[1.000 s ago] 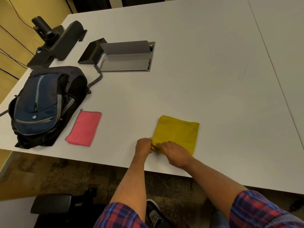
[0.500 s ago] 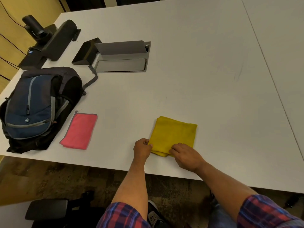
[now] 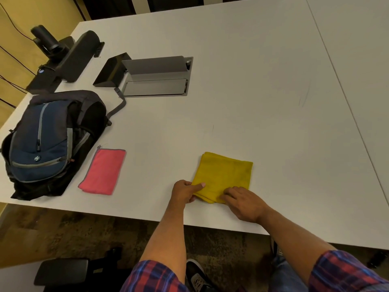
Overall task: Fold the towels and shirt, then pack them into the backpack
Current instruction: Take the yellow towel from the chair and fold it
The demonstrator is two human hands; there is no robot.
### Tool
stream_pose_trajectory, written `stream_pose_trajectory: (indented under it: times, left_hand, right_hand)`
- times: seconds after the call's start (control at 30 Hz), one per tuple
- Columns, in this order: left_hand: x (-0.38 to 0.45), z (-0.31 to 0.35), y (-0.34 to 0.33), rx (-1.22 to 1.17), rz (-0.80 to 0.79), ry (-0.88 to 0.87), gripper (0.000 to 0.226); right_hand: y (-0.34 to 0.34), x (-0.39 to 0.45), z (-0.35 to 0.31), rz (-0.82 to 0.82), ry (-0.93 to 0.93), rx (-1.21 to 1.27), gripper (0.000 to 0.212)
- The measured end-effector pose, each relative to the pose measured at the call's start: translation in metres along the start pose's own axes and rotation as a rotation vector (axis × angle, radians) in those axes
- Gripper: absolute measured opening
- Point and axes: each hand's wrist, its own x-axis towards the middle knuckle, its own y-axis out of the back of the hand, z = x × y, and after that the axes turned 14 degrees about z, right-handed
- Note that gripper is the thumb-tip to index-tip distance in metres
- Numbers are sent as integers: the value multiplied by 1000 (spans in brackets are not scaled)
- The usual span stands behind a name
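Now, yellow towel (image 3: pixel 224 175) lay folded near counter (image 3: pixel 252 81) front edge. Left hand (image 3: pixel 185 193) pinched its near-left corner, thumb on top; right hand (image 3: pixel 244 202) pressed near edge, fingers bent. Best keep layers aligned, flatten crease before backpack (image 3: pixel 46 140).

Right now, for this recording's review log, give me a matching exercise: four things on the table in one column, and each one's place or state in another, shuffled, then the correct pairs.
Things:
1. yellow towel
2. pink towel
3. backpack
4. left hand

Places or states:
A. lies folded and untouched beside the backpack
B. pinches the yellow towel's near left corner
C. lies at the table's left edge, blue front up
D. folded, with both hands on its near edge

Pairs: 1-D, 2-A, 3-C, 4-B
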Motion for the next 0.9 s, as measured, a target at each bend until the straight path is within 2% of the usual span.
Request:
stream_pose_trajectory:
  times: [0.1,0.17,0.23,0.33,0.43,0.5,0.57,0.63,0.7,0.9]
  left_hand:
    - [-3,4,-3,74,-90,-62,40]
    - [-3,9,-6,69,-123,-156,26]
    - [-7,19,-9,-23,-149,-166,30]
    - [-17,34,-14,-250,-224,1,53]
    - [-30,43,-15,-401,-311,147,59]
    - [-35,46,-14,-457,-327,197,65]
    - [-38,47,-14,-499,-317,232,70]
    - [-40,47,-13,-524,-319,246,60]
    - [-39,47,-13,-549,-351,227,36]
    - [-28,48,-14,-503,-340,195,31]
  right_hand:
    - [3,3,2,-28,-72,56,33]
    - [10,10,1,-34,-248,157,42]
    - [18,22,1,27,-445,219,42]
    - [26,45,7,170,-650,240,35]
    - [27,65,23,248,-878,285,55]
    - [28,73,35,166,-1023,293,65]
    - [28,78,44,50,-1117,320,67]
    - [28,78,51,-13,-1156,334,64]
    - [28,78,55,-31,-1161,328,59]
    - [32,77,58,-108,-1088,246,57]
